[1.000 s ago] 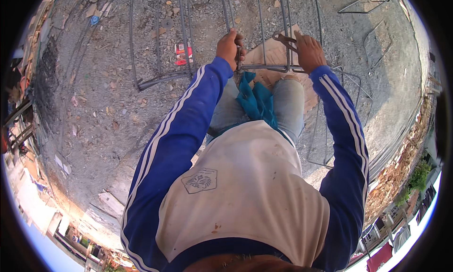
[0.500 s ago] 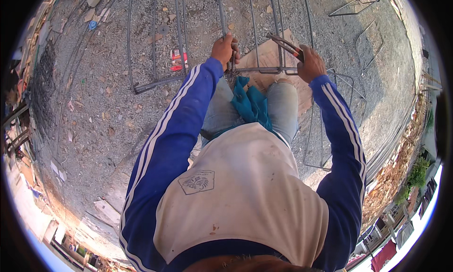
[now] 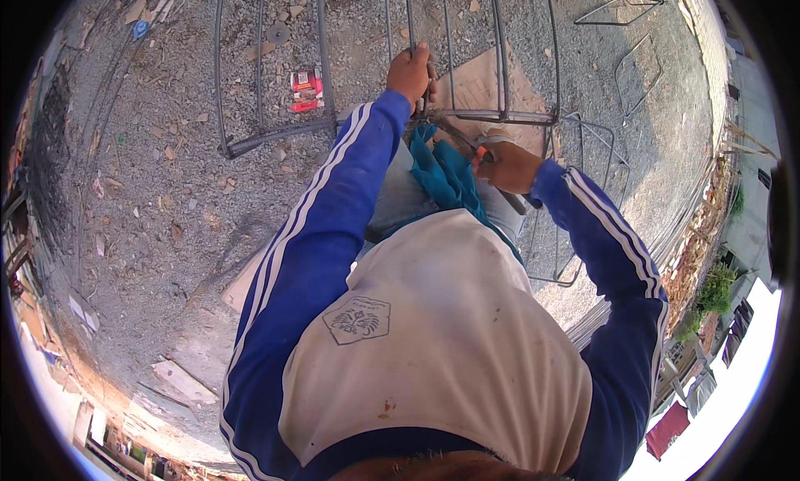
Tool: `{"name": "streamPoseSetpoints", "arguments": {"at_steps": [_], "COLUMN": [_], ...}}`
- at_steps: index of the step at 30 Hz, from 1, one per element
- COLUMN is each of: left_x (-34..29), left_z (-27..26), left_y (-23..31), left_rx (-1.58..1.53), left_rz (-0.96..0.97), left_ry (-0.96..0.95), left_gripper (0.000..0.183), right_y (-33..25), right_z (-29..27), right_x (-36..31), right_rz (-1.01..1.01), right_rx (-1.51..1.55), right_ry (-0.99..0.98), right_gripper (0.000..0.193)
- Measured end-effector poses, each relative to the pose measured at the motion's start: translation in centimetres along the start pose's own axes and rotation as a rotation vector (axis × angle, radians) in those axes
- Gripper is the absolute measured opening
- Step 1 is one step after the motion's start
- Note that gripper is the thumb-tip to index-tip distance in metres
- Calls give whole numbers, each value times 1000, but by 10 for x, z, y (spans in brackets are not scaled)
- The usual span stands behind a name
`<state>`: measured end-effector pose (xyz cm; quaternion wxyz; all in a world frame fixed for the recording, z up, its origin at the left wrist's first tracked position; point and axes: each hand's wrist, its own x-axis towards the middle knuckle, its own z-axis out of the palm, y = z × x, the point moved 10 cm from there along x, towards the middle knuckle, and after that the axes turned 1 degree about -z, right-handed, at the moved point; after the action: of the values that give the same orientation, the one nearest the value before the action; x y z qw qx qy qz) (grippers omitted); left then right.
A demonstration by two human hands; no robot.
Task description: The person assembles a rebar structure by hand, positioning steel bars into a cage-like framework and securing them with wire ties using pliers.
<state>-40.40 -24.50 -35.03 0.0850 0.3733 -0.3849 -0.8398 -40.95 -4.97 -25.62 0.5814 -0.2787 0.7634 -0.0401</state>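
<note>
My left hand (image 3: 412, 74) is closed round an upright steel rod of a rebar frame (image 3: 324, 56), just above its near crossbar. In my right hand (image 3: 510, 167) is a pair of pincers (image 3: 460, 137) with an orange patch on the handle. Their jaws point up and left, close to the crossbar just below my left hand. Whether they grip a wire there is too small to tell. A teal cloth (image 3: 450, 179) lies between my legs, beneath the pincers.
Cardboard (image 3: 479, 89) lies under the frame's right part. Bent rebar loops (image 3: 604, 23) rest on the gravel at the right. A red packet (image 3: 306, 92) and a round grey disc (image 3: 278, 34) lie among stones at the left.
My right hand has moved down and left, bringing the pincers' jaws from above the crossbar to beside my left hand. The left hand sits slightly higher and farther right in view.
</note>
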Motion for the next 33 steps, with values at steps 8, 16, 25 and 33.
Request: {"name": "streamPoseSetpoints", "arguments": {"at_steps": [8,16,25,33], "left_x": [-4,-1,1,2], "left_z": [-10,-9,-6,-7], "left_y": [9,6,2,6], "left_rx": [-71,-69,-81,-108], "left_rz": [52,63,46,99], "left_ry": [56,39,33,33], "left_gripper": [39,39,39,38], "right_y": [-84,-111,-127,-126], "right_z": [-27,-23,-27,-17], "right_x": [-22,-29,-33,-38], "right_rz": [84,194,168,185], "right_rx": [-630,-1078,-1565,-1475], "right_ry": [60,167,502,522], "right_gripper": [40,49,46,41]}}
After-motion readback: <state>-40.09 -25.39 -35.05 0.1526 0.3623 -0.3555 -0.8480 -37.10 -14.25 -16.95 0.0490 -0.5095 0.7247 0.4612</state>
